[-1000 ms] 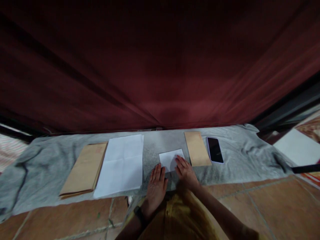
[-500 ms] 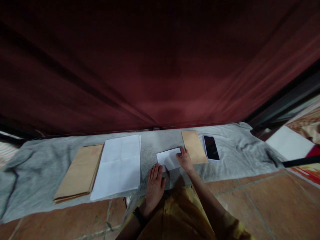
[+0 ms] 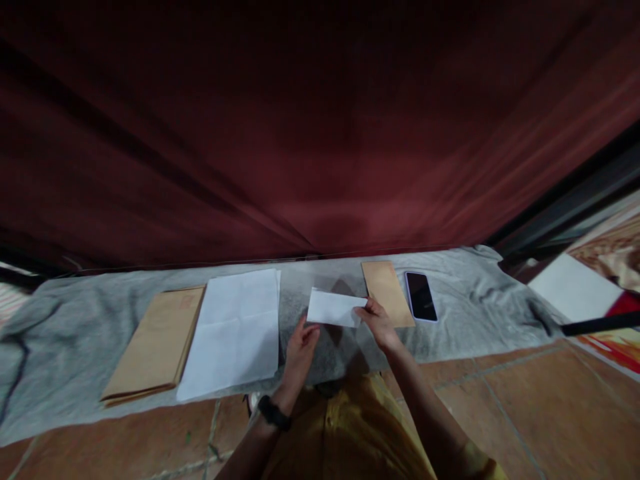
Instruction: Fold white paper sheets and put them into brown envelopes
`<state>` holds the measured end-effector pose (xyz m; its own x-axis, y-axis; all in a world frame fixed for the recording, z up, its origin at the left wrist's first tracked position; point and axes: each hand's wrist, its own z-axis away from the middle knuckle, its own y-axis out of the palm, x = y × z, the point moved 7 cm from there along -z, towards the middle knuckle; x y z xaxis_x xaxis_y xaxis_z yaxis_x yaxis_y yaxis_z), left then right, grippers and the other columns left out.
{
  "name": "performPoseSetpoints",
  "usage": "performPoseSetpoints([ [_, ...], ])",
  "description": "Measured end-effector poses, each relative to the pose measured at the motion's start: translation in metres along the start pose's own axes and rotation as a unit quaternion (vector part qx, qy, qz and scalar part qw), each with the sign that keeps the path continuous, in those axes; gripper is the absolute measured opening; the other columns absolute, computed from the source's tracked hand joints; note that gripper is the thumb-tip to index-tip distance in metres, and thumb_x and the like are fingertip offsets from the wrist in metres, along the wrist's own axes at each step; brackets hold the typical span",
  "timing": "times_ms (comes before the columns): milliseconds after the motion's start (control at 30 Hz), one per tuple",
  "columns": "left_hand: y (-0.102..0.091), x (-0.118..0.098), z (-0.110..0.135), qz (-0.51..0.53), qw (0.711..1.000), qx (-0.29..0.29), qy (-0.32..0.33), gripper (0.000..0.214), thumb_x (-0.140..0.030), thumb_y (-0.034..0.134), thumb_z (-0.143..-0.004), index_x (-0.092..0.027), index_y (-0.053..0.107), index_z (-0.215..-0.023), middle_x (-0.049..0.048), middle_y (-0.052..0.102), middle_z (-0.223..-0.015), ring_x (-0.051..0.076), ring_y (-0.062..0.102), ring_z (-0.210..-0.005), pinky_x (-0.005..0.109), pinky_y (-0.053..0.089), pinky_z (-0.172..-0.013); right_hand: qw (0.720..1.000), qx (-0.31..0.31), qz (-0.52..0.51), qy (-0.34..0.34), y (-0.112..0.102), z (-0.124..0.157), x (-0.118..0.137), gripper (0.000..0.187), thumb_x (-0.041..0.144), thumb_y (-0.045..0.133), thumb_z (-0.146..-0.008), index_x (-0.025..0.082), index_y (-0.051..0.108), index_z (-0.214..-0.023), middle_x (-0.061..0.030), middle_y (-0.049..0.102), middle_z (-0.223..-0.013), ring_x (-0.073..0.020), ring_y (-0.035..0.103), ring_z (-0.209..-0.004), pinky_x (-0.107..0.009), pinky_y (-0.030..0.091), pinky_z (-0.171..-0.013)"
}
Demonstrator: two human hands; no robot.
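My right hand (image 3: pixel 377 322) pinches the right edge of a small folded white paper (image 3: pixel 331 308) and holds it lifted above the grey cloth (image 3: pixel 90 307). My left hand (image 3: pixel 301 345) is raised just below the paper's left corner, fingers curled, close to it or touching it. Right of the paper a brown envelope (image 3: pixel 389 283) lies flat, with a dark phone (image 3: pixel 421 296) beside it. To the left lie a stack of unfolded white sheets (image 3: pixel 234 329) and a pile of brown envelopes (image 3: pixel 154 347).
The grey cloth is spread on a reddish tiled floor (image 3: pixel 525 413) along a dark red curtain (image 3: pixel 320 133). A black band sits on my left wrist (image 3: pixel 273 412). At the far right are a white board (image 3: pixel 575 288) and a black bar (image 3: pixel 600 325).
The folded paper has gone from lying flat under both hands to being lifted by my right hand. My left hand has come off the cloth and risen toward the paper.
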<state>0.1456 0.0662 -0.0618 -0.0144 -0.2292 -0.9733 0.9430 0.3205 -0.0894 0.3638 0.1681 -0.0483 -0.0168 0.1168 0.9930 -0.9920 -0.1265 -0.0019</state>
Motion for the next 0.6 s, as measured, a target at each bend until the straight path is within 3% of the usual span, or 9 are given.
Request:
performPoseSetpoints([
  [100,-0.004,-0.002,-0.004,0.064,0.997,-0.027,-0.036,0.050,-0.053,0.073,-0.077,-0.017,0.069,-0.112,0.0044,0.075,-0.086,0.019,0.070,-0.080,0.031,0.055,-0.075,1.000,-0.001,-0.023,0.012,-0.001,0.001,0.000,0.035,0.046,0.069,-0.072,0.018,0.070,-0.093,-0.0013,0.070,-0.074,-0.0188,0.063,-0.069,-0.029,0.050,-0.065],
  [267,-0.007,-0.003,-0.005,0.066,0.995,-0.032,-0.061,0.043,-0.058,0.078,-0.067,-0.018,0.069,-0.079,-0.0021,0.064,-0.064,0.012,0.058,-0.060,0.023,0.043,-0.055,0.999,0.004,-0.032,0.025,0.000,0.007,-0.006,0.038,0.048,0.069,-0.072,0.018,0.070,-0.095,-0.0029,0.071,-0.078,-0.0190,0.064,-0.068,-0.030,0.052,-0.064],
  [433,-0.003,0.000,0.002,0.066,0.993,-0.013,-0.098,0.043,-0.059,0.076,-0.065,-0.018,0.065,-0.072,-0.0010,0.064,-0.060,0.012,0.055,-0.053,0.024,0.041,-0.051,1.000,-0.010,0.014,0.010,0.002,0.007,-0.017,0.039,0.055,0.067,-0.075,0.019,0.069,-0.090,-0.0022,0.069,-0.073,-0.0185,0.062,-0.064,-0.028,0.050,-0.059],
  [600,0.005,0.010,0.012,0.059,0.988,0.004,-0.140,0.041,-0.056,0.075,-0.064,-0.018,0.065,-0.076,0.0031,0.069,-0.064,0.016,0.063,-0.056,0.026,0.044,-0.051,0.994,-0.032,0.097,-0.049,0.003,-0.005,-0.029,0.039,0.053,0.060,-0.081,0.018,0.067,-0.098,-0.0035,0.068,-0.081,-0.0201,0.063,-0.074,-0.032,0.052,-0.069],
])
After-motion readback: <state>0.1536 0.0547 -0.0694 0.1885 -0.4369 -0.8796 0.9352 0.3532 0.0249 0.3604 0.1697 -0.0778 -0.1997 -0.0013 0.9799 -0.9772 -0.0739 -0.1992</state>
